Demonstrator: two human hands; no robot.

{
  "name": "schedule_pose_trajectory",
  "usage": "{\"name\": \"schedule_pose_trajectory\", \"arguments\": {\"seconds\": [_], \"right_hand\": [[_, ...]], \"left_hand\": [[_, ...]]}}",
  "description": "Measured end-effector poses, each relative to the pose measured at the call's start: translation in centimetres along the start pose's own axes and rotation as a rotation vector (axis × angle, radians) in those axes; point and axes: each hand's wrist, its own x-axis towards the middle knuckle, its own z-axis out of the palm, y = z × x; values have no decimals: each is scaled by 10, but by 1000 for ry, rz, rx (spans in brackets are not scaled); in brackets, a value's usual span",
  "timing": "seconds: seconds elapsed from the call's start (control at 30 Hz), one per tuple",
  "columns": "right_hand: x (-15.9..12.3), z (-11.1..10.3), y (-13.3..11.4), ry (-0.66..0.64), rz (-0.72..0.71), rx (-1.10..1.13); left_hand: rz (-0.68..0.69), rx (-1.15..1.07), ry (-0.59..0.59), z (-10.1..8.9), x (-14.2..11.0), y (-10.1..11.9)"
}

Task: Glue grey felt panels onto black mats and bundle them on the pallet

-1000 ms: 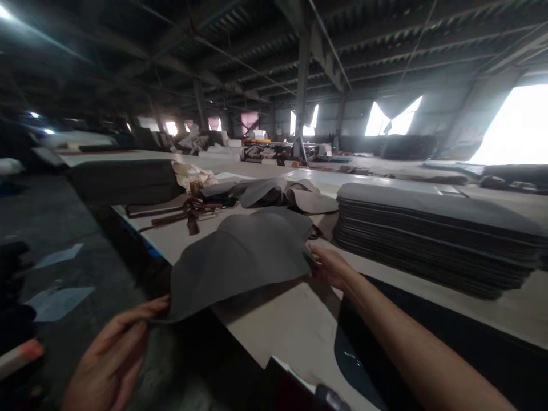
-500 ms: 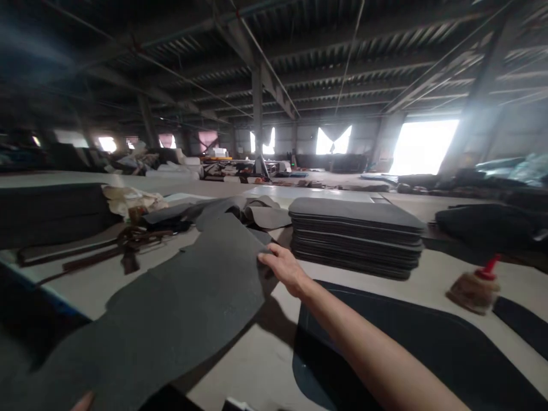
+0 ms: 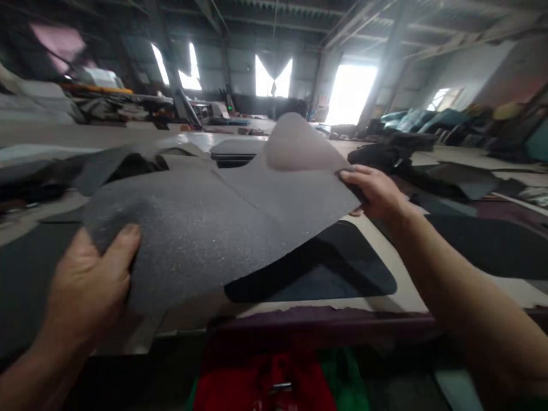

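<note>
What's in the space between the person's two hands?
A gray sheet spans it, held by the left hand and the right hand; a dark panel with rounded corners shows partly beneath. The head view shows this.

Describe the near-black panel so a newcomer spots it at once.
Above the pale table, find the grey sheet held between left hand and right hand. The near-black panel lies flat beneath its lower right edge, partly covered. The left dark piece and right dark piece lie outside the hands; this one sits between them, with rounded corners.
</note>
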Motion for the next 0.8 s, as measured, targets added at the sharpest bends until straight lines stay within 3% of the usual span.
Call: {"name": "schedule_pose_trajectory", "arguments": {"seconds": [0.1,0.2,0.27,0.37,0.47,0.8], "right_hand": [[-21,-59,21,115,84,-76],[-45,-103,56,161,188,-194],[-62,-121,81,171,242,-286],[-84,-131,110,177,302,-369],[-98,-130,125,202,327,-410],[-110,-130,127,189,324,-614]], "left_hand": [[-6,38,-153,43,0,15],[-1,12,-338,77,-8,1],[-62,-16,-443,92,-15,-13],[-94,-2,-532,104,-20,-27],[-69,84,-519,106,-21,-28],[94,439,-504,105,-22,-22]]}}
